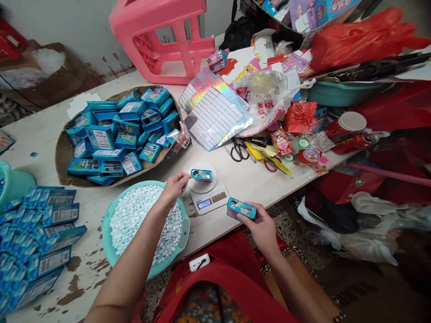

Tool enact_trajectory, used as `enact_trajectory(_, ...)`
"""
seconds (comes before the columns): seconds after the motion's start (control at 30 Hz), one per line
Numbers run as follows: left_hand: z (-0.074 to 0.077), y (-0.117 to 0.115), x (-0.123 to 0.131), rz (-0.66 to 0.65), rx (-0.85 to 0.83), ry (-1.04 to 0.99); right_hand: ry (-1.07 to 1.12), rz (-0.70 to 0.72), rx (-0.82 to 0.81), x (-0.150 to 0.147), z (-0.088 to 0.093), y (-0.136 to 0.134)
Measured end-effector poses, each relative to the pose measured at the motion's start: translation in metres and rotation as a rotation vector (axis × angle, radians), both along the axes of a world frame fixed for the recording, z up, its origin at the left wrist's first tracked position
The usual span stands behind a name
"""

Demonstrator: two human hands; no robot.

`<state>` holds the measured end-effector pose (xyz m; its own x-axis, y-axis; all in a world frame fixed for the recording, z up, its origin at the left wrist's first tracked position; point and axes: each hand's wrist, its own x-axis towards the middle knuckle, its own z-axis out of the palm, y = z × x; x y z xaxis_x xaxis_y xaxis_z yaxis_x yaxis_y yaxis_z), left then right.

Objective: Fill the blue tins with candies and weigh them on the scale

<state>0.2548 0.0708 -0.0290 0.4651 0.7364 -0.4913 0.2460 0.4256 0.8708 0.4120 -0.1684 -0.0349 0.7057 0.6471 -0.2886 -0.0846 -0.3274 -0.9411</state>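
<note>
In my right hand [265, 229] is a small blue candy box [241, 208], labelled "Caramelo Macizo", held over the table's front edge. Another blue candy box [201, 175] lies on the round plate of a white kitchen scale [213, 204], whose display is lit but too small to read. Beside that box, my left hand [176, 185] has its fingers pinched together near the box's left end; anything between the fingertips is hidden. Under my left forearm stands a turquoise basin [106, 229] of pale blue and white candies [134, 215].
A cardboard tray [62, 157] heaped with blue boxes sits behind the basin. Several rows of blue boxes [50, 233] stand at left. Scissors [238, 151], shiny label sheets [215, 112], a clear bag [266, 96] and a pink stool [161, 45] lie farther back.
</note>
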Motion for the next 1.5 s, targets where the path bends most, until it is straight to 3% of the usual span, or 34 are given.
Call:
enact_trajectory(0.13,-0.001,0.006,0.006,-0.134,0.144,0.123,0.006,-0.009,-0.010,0.002,-0.002,-0.004)
enact_trajectory(0.3,0.003,0.019,0.014,-0.375,0.692,0.470,0.023,-0.016,-0.010,0.007,-0.012,-0.008)
enact_trajectory(0.4,0.006,0.020,0.020,-0.512,0.845,0.543,0.034,-0.015,-0.003,0.008,-0.015,-0.007)
enact_trajectory(0.6,0.007,0.017,0.028,-0.575,0.969,0.546,0.053,-0.014,-0.004,0.010,-0.017,-0.005)
enact_trajectory(0.8,0.005,0.017,0.031,-0.499,0.942,0.410,0.054,-0.010,-0.012,0.013,-0.022,-0.005)
enact_trajectory(1.07,0.011,0.012,0.029,-0.339,0.959,0.411,0.066,-0.014,0.004,0.012,-0.022,-0.004)
enact_trajectory(1.5,0.001,0.008,0.022,-0.405,0.977,0.503,0.046,-0.017,-0.003,0.009,-0.023,-0.005)
